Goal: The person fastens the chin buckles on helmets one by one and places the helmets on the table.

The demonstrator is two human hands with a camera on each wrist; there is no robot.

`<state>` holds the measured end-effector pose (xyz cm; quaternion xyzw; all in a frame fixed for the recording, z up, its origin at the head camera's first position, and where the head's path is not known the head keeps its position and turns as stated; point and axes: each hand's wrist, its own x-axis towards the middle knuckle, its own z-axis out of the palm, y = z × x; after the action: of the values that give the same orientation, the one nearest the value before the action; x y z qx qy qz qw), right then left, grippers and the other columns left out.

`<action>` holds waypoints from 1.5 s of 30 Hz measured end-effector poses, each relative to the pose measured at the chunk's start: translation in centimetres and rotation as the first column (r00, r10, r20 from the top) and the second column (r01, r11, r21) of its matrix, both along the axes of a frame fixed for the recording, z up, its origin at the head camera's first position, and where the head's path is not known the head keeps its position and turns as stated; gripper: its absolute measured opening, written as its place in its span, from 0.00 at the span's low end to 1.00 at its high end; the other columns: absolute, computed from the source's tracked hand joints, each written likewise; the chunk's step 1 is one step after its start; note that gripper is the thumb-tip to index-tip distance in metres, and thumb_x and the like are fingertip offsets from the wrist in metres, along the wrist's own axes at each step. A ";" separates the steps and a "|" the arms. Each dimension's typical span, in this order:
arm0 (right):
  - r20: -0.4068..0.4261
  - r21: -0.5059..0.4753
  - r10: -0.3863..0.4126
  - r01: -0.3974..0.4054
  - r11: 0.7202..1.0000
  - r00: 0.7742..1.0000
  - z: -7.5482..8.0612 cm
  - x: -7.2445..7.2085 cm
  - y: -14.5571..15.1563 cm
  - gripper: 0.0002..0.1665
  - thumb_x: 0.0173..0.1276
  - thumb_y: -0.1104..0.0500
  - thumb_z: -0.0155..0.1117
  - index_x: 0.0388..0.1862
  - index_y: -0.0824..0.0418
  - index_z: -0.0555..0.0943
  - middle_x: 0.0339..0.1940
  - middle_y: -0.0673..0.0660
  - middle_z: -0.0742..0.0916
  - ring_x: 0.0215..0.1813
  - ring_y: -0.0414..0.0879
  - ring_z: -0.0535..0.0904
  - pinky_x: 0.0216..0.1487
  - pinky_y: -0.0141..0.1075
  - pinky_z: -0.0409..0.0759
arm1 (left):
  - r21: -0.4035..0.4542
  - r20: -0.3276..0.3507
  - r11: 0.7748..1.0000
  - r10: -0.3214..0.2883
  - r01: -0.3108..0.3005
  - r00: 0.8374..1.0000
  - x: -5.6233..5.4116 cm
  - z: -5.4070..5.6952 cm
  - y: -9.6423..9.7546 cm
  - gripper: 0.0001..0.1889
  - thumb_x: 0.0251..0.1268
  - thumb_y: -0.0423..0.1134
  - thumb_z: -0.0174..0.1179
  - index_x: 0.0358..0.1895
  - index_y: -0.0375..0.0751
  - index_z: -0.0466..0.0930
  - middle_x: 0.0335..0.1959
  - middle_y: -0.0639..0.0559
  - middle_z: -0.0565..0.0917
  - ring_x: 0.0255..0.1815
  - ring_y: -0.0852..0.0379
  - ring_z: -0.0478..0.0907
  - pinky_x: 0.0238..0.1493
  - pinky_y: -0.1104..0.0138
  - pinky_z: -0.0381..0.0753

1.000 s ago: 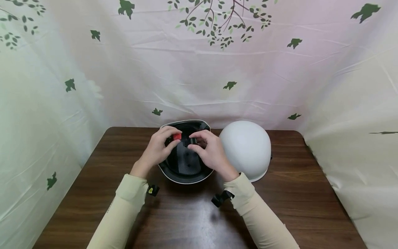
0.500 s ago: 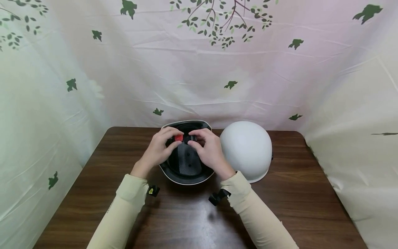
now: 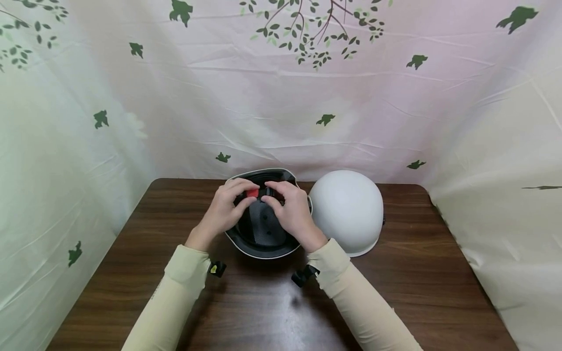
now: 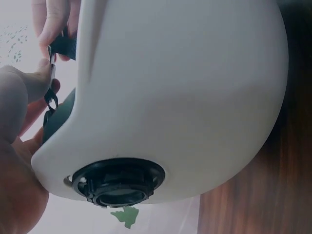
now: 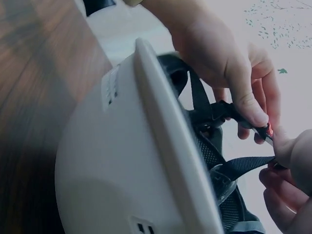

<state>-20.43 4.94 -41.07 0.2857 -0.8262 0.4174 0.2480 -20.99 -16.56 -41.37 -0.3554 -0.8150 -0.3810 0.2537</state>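
Biggest thing: the pale cloth backdrop, behind everything, printed w/ dk green birds, leaves & thin branches. Then the dk brown wood-grain table, shiny in the mid. near me. On it, toward the far edge, 2 helmets. The upturned helmet, abt ctr, lay hollow side up, blk lining facing me; wrist views showed its shell was white too. The other, a white helmet, sat dome up just to its R; cdn't tell if the two touched. My pale sleeves came in from the near edge, L & R. My L hand was over the left part of the upturned helmet, my R hand over the right part, thumbs nearer me, other fingers farther off. A small blk wrist device stuck out at each cuff. Low on the shell, in the L wrist view, was a rd blk fitting. In the R wrist view a blk strap ran from the helmet's inside to my R hand. Smallest: the red buckle, above the lining, pinched b/w L thumb & fingers, & the blk clip, pinched likewise in my R, right beside it; cdn't tell whether they were joined.
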 end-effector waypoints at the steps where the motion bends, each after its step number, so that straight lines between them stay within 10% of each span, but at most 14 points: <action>1: -0.019 0.025 -0.005 0.006 1.000 1.000 0.1 0.0 0.0 0.20 0.68 0.60 0.77 0.56 0.66 0.88 0.48 0.62 0.91 0.49 0.54 0.89 0.50 0.49 0.88 | 0.004 -0.001 1.000 -0.001 0.001 1.000 0.0 0.0 0.0 0.15 0.64 0.27 0.72 0.53 0.36 0.87 0.53 0.45 0.87 0.57 0.45 0.81 0.58 0.50 0.80; 45: -0.086 0.047 -0.027 0.031 0.998 0.996 0.5 0.7 -1.0 0.14 0.68 0.58 0.78 0.47 0.66 0.91 0.38 0.59 0.91 0.41 0.50 0.89 0.43 0.44 0.88 | 0.048 -0.077 0.999 0.001 0.003 0.997 0.0 -0.1 0.5 0.22 0.59 0.22 0.73 0.59 0.34 0.87 0.50 0.43 0.88 0.52 0.47 0.84 0.56 0.57 0.83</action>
<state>-19.68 3.94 -40.62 0.2972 -0.8288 0.3811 0.2821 -20.97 -16.03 -41.51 -0.3641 -0.7950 -0.3868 0.2932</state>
